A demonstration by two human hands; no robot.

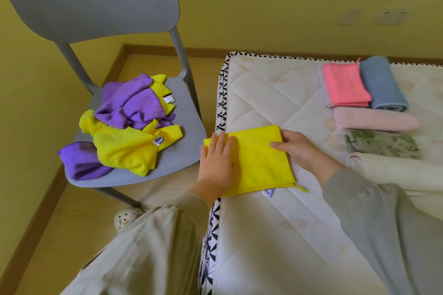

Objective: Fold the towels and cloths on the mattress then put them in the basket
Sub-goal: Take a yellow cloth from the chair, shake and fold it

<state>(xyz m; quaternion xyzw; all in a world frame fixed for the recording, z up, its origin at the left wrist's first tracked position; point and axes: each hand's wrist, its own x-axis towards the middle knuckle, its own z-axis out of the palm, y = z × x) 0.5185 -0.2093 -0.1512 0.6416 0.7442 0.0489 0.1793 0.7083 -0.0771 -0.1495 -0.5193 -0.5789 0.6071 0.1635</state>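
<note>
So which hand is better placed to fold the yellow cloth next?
Probably the right hand: it pinches the yellow cloth at its right edge, ready to lift, while the left hand lies flat, pinning it.

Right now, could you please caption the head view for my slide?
Left hand presses a folded yellow cloth on the mattress while the right hand holds its edge; unfolded cloths lie on the chair.

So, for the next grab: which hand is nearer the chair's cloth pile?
Left. The left hand sits just right of the pile; right hand farther right, beyond the yellow cloth.
</note>
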